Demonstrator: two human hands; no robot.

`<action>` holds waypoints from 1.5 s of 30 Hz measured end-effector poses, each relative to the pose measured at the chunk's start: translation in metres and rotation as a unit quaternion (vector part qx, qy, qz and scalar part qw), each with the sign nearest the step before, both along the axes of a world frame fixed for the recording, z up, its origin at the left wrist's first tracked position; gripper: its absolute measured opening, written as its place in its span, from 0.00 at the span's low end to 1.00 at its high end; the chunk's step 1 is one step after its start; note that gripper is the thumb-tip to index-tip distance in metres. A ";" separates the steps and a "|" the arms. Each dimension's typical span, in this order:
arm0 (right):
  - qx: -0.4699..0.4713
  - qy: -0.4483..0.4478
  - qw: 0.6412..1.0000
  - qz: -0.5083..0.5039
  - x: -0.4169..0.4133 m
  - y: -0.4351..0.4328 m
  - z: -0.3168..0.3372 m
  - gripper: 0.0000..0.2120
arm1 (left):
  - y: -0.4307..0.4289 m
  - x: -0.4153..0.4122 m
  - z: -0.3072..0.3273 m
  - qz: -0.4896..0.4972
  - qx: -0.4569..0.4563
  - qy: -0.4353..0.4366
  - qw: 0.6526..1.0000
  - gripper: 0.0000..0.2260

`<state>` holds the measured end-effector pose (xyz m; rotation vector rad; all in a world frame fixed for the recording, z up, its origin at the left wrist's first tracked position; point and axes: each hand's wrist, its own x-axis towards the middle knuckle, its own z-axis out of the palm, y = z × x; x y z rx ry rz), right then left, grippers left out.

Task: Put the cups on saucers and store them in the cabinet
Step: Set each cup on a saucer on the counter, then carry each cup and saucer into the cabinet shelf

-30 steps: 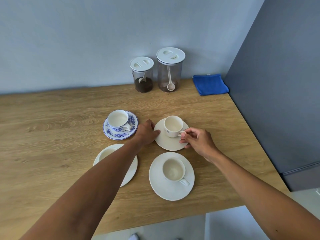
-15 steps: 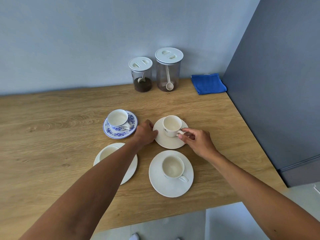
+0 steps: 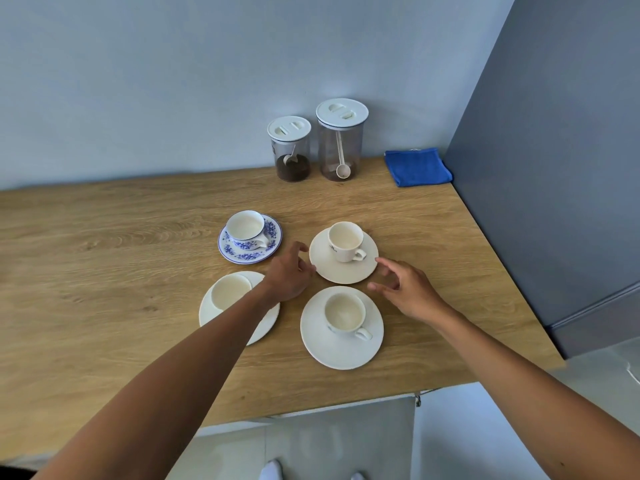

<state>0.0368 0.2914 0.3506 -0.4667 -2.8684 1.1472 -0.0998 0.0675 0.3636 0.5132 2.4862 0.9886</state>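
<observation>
Both hands have let go of the far-right white cup [image 3: 345, 241] and its saucer [image 3: 343, 268]; the right hand [image 3: 408, 289] has drawn back off the handle, the left hand [image 3: 289, 275] off the rim. Fingers of both are loosely spread and hold nothing. All four cups sit on saucers near the countertop's [image 3: 104, 271] front edge. This saucer lies directly between the two hands, just ahead of the fingertips, the left nearer, so a two-sided lift looks likely
</observation>
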 end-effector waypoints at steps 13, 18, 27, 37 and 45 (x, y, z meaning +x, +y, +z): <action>0.016 -0.093 0.994 0.062 0.036 -0.012 -0.003 0.35 | -0.028 0.052 -0.018 -0.078 -0.036 0.059 0.995 0.23; 0.008 -0.104 0.989 0.107 0.042 -0.025 0.002 0.35 | -0.039 0.067 -0.028 -0.109 -0.088 0.028 0.990 0.29; -0.014 -0.103 0.990 0.101 0.041 -0.032 -0.005 0.45 | -0.040 0.079 -0.036 -0.105 -0.103 0.011 0.989 0.37; -0.106 -0.110 0.988 0.024 0.044 -0.027 -0.017 0.50 | -0.035 0.080 -0.035 -0.077 -0.047 -0.001 0.996 0.34; -0.241 -0.107 0.964 -0.019 0.053 -0.021 -0.013 0.48 | -0.028 0.082 -0.022 -0.060 0.052 -0.082 0.993 0.33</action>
